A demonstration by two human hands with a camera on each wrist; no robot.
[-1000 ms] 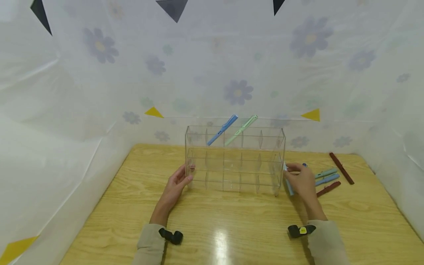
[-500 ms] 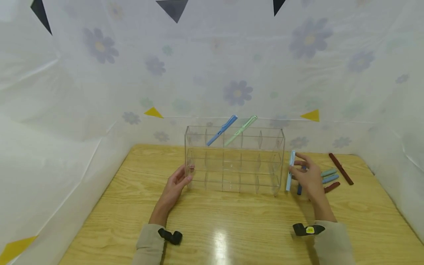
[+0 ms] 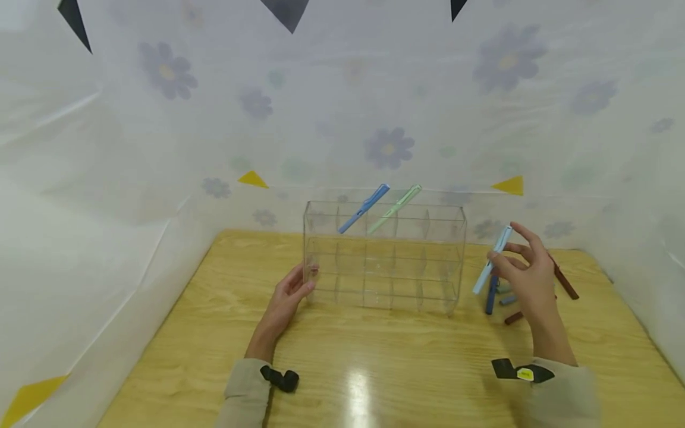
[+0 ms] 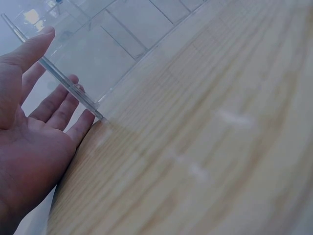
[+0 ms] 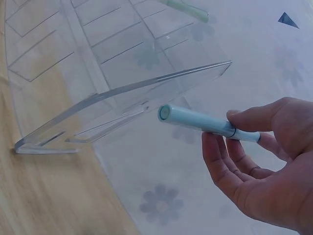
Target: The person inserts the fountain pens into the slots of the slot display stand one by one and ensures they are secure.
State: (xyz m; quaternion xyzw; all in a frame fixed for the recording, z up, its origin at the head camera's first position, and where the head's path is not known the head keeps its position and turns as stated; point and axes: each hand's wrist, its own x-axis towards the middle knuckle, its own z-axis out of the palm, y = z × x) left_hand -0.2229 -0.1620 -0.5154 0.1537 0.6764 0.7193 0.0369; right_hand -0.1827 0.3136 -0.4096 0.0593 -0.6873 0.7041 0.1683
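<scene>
A clear plastic pen rack with tiers of compartments stands on the table. My left hand holds its left side edge, thumb in front and fingers along the side panel. In my right hand, to the right of the rack, a light blue pen is pinched between thumb and fingers, tilted and raised off the table. The right wrist view shows this pen end-on near the rack's side, apart from it. In the top tier lean a blue pen and a light green pen.
Below my right hand lie a dark blue pen, a blue pen and a dark red pen, partly covered. Another dark red pen lies farther right. A flowered sheet hangs behind the wooden table.
My right hand has lifted the light blue pen from beside the rack and moved it right and up, tilting it. The dark blue pen has come into view. My left hand stays at the rack.
</scene>
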